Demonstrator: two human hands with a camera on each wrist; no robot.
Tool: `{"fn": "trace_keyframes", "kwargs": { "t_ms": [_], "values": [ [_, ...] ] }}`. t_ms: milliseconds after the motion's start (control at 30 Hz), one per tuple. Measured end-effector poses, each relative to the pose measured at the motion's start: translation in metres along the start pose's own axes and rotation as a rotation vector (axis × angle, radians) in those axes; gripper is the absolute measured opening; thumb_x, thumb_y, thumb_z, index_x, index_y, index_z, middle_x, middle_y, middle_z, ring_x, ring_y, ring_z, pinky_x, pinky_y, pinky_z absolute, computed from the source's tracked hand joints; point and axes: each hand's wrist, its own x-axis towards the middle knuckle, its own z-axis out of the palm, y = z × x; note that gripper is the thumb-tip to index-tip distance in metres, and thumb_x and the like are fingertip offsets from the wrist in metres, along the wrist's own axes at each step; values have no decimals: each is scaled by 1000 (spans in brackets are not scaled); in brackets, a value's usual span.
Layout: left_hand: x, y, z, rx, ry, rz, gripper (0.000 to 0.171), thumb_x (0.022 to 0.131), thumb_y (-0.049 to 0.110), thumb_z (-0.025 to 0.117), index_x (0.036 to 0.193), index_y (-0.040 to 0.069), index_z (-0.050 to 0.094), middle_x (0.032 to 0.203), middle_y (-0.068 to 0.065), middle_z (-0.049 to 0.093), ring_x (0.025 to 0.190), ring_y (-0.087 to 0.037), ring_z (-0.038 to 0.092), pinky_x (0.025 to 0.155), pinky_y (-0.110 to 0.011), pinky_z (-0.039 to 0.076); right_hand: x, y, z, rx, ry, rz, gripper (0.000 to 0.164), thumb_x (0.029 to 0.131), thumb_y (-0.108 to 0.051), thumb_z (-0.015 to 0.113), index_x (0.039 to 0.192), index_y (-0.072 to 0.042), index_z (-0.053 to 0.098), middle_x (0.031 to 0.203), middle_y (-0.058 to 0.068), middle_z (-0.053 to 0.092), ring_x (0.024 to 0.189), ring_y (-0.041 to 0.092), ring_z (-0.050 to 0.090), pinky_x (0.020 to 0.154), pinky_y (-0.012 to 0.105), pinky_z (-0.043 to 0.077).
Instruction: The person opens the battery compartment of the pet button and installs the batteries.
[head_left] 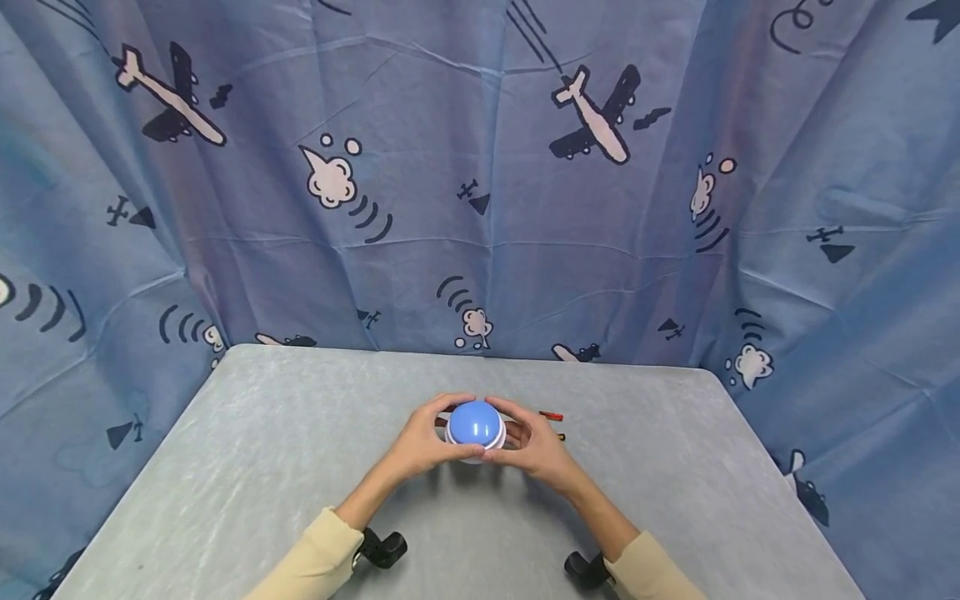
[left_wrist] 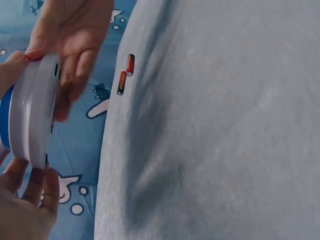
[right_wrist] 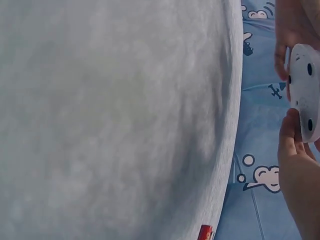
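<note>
My left hand [head_left: 431,435] and right hand [head_left: 536,442] grip a round push-button device from both sides, above the table. On top is a glossy blue dome [head_left: 475,422]. Around it runs a white base [left_wrist: 32,110], shown side-on in the left wrist view. Dark oval pads dot its flat underside [right_wrist: 304,97], which the right wrist view catches. In the head view both thumbs meet at the near rim, with the index fingers curved around the far side. The left hand [left_wrist: 25,210] and right hand [left_wrist: 75,40] are partly cut off in the left wrist view.
Two small red-and-dark batteries [left_wrist: 130,65] lie on the grey-covered table [head_left: 300,467], just right of the device in the head view. A blue curtain [head_left: 420,167] with airplane prints hangs behind the table and along both sides. Black wrist cameras [head_left: 384,550] sit beneath the sleeves.
</note>
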Motion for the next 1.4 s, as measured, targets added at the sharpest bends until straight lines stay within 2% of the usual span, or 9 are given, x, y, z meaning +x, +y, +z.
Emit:
{"fn": "trace_keyframes", "kwargs": {
  "t_ms": [167,400,567,867,1167,1400],
  "values": [
    [2,2,0,-7,13,-13,71,77,21,92,137,5,60,131,-6,62,110,-22,60,92,-41,51,-1,2,-1,-23,-3,52,89,81,-2,86,155,-1,36,156,18,38,135,34,48,102,35,46],
    [3,1,2,-14,-52,-41,72,83,21,87,144,3,53,140,-14,56,116,-28,59,96,-44,50,-4,5,-1,-114,34,18,87,80,-4,87,152,3,40,151,19,44,130,33,53,101,35,47],
    [4,3,3,-12,-38,-67,67,84,24,87,141,4,57,136,-13,58,108,-28,61,88,-43,54,-5,5,-1,-137,51,8,85,80,-6,87,152,0,42,152,15,44,131,30,53,102,34,46],
    [2,4,1,-9,-16,-99,71,81,24,88,141,1,57,133,-9,61,107,-26,63,88,-41,54,-4,8,0,-79,15,2,89,81,-1,85,155,0,35,156,19,37,133,34,50,101,36,46],
    [2,5,2,-12,-74,-76,75,83,24,87,147,5,51,142,-15,54,117,-33,58,93,-45,52,-6,10,0,-124,27,-19,88,82,-3,85,155,2,36,155,17,39,132,33,50,101,39,47],
    [-1,5,2,-15,-39,-109,67,84,25,86,141,5,56,136,-10,59,112,-31,62,90,-43,55,-6,10,0,-73,-1,-10,91,84,-3,83,158,-2,30,158,21,33,133,36,49,101,39,47]
  ]
}}
